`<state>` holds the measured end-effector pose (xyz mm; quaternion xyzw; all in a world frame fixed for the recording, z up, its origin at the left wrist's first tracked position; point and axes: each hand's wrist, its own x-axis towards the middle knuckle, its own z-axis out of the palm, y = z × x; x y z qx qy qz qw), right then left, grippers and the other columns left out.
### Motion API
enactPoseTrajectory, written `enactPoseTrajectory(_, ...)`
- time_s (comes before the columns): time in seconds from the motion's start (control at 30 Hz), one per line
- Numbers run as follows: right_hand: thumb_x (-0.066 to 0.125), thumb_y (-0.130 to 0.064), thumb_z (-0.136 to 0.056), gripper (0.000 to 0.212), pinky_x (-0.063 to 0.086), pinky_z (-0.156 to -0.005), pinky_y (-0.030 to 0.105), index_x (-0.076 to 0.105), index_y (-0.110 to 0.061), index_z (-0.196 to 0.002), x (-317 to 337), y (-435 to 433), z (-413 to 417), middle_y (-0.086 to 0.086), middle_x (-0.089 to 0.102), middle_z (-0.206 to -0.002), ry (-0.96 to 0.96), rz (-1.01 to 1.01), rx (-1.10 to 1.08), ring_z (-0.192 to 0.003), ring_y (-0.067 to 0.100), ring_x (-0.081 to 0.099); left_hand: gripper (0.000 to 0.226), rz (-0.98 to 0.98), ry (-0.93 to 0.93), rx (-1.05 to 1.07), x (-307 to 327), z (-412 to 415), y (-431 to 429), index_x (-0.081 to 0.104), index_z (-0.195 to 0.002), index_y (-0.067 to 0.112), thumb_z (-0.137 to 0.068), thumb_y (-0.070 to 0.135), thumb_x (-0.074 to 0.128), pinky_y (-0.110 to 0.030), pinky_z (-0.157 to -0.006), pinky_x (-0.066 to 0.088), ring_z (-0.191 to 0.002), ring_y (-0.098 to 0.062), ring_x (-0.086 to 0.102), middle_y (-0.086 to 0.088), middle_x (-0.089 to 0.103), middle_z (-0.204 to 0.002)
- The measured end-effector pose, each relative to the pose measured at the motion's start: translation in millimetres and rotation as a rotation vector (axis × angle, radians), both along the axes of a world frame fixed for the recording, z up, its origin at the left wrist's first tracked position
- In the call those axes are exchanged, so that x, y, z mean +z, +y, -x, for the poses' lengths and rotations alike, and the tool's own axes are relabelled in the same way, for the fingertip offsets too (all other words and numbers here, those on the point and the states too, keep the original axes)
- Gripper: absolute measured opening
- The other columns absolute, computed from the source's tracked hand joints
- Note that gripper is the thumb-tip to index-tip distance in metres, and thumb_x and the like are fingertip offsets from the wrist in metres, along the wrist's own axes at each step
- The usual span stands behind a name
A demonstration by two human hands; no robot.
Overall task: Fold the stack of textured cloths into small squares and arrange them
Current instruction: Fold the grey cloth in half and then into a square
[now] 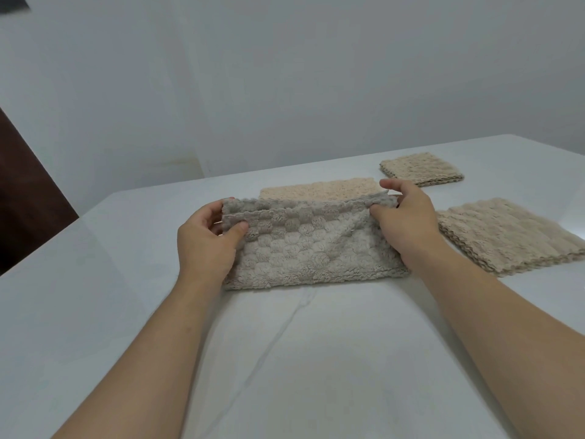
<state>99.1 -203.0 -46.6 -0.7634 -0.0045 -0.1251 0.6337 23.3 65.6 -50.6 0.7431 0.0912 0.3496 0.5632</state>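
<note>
A grey-beige bobbled cloth [304, 248] lies in front of me on the white table [126, 296], its near half folded up so two edges meet at the top. My left hand [205, 242] pinches the upper left corner. My right hand [408, 217] pinches the upper right corner. A paler cream cloth [319, 189] peeks out just behind the held one. To the right rests a stack of unfolded beige cloths [512, 236]. Farther back right sits a small folded square pile [421, 168].
A pale wall [285, 74] rises behind the table's far edge. A dark brown surface [28, 198] stands off the table's left side. A crease runs through the white table covering [285, 331] near me.
</note>
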Motion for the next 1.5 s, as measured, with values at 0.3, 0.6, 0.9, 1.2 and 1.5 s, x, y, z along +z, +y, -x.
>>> enactPoseTrajectory(0.3,0.074,-0.020,-0.091,0.047,0.039,-0.061,0.011,0.060,-0.021,-0.136,-3,0,-2,0.002,0.055,-0.114,-0.043,0.060,-0.032,-0.069,-0.005,0.050,0.023,0.017,0.036,0.103,-3,-2,7,0.074,-0.101,0.024,-0.081,0.020,0.085,-0.043,-0.094,0.058,-0.089,-0.014,0.073,0.005,0.076,-0.094)
enactPoseTrajectory(0.6,0.081,-0.023,-0.084,0.026,0.050,-0.066,0.025,0.069,-0.023,-0.107,-6,0,-5,0.003,0.066,-0.091,-0.052,-0.027,-0.019,-0.076,0.017,0.063,0.017,-0.017,0.053,0.185,-2,-2,6,0.070,-0.085,0.027,-0.081,0.039,0.083,-0.043,-0.086,0.059,-0.077,-0.012,0.066,0.011,0.069,-0.080)
enactPoseTrajectory(0.9,0.073,-0.023,-0.089,0.009,0.061,-0.077,0.050,0.073,-0.022,-0.097,1,2,-3,-0.004,0.069,-0.080,0.020,-0.108,0.003,-0.064,0.013,0.060,0.018,-0.033,0.053,0.170,-3,-3,6,0.065,-0.083,0.035,-0.083,0.028,0.082,-0.041,-0.090,0.057,-0.082,-0.010,0.066,0.013,0.070,-0.085)
enactPoseTrajectory(1.2,0.072,-0.024,-0.092,0.012,0.048,-0.064,0.023,0.066,-0.030,-0.084,-7,-1,-7,-0.008,0.066,-0.079,-0.087,-0.014,-0.015,-0.072,0.008,0.060,0.008,-0.064,0.021,0.141,-7,-6,9,0.071,-0.087,0.031,-0.092,0.038,0.070,-0.040,-0.086,0.057,-0.083,-0.011,0.069,0.011,0.074,-0.087)
enactPoseTrajectory(1.5,0.077,-0.019,-0.089,0.019,0.056,-0.069,0.030,0.074,-0.020,-0.108,-9,-3,-10,-0.006,0.061,-0.081,-0.068,-0.008,0.000,-0.068,0.013,0.061,0.007,-0.073,0.009,0.165,-10,-9,13,0.069,-0.086,0.032,-0.091,0.036,0.072,-0.034,-0.081,0.054,-0.079,-0.011,0.065,0.009,0.072,-0.085)
